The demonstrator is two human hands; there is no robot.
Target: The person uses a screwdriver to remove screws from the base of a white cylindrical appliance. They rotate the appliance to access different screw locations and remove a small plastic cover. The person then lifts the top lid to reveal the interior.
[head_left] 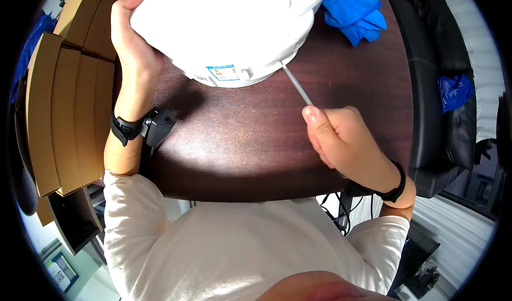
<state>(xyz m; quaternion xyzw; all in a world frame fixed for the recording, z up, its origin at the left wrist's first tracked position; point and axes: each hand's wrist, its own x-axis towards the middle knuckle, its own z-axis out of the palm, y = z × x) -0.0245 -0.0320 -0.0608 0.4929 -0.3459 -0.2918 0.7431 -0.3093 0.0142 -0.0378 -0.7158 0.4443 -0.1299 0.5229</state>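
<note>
Here we hold the white shell (224, 23) at the far side of the table (240, 135), our left hand (137, 45) gripping its left edge, thumb on the surface and fingers hidden behind. Our right hand (346, 141) is closed around a slim rod (296, 83), whose far end meets the shell's lower right rim, near the label (224, 72). We cannot see inside the shell, nor tell whether it rests on the table. On our left, cardboard boxes (69, 119) stand in a row, their contents out of sight. A blue cloth (354, 13) lies on the table, right of the shell.
</note>
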